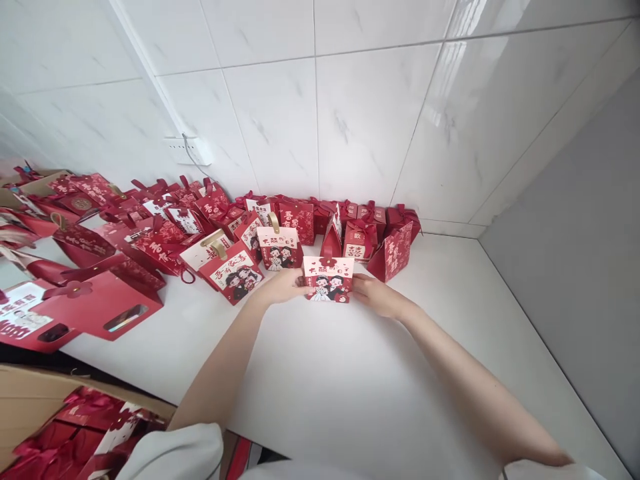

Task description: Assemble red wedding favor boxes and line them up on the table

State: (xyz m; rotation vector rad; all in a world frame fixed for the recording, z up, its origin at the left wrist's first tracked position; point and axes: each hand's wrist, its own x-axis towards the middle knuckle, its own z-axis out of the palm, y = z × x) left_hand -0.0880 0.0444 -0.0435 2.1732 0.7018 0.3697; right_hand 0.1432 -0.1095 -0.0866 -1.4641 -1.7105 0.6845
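A small red and white gift box [329, 279] with a cartoon couple printed on it stands on the white table [350, 373]. My left hand [285, 285] grips its left side and my right hand [373, 293] grips its right side, fingers closed round the edges. A matching box with a gold handle [279, 247] stands just behind to the left, and another [235, 270] lies tilted beside that.
Several red gift boxes and bags [360, 237] line the tiled wall [320, 113] behind. Larger red boxes [95, 300] lie at the left. A cardboard carton with red boxes [60, 427] sits at the lower left. A wall socket [193, 152] is above.
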